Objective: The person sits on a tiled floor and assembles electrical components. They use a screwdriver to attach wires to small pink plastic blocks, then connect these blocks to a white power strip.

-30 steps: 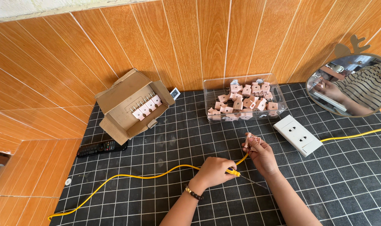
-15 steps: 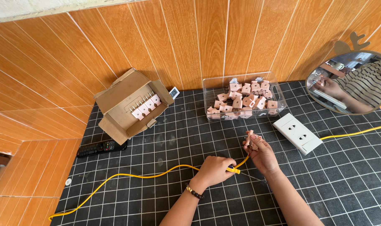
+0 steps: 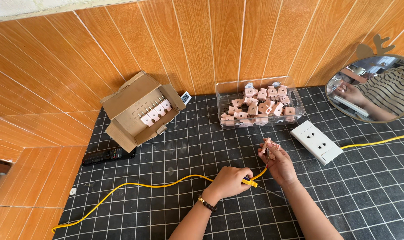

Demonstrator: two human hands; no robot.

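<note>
My left hand [image 3: 231, 181] is closed around a yellow-handled screwdriver [image 3: 251, 181], lying just over the yellow cable [image 3: 166, 184] on the black grid mat [image 3: 166, 151]. My right hand [image 3: 279, 164] pinches a small pink plug [image 3: 269, 149] upright, above the mat beside the white socket strip [image 3: 316, 141]. I judge a steady plug and a squarely seated tip matter most.

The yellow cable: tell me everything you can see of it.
The yellow cable is thin, round and looks plastic-sheathed. It lies slack in a long curve on the black gridded mat, from the lower left corner toward the middle. There the left hand closes around it, along with a small yellow-handled tool. Past that hand it bends up to the pink plug held in the right hand.
</note>
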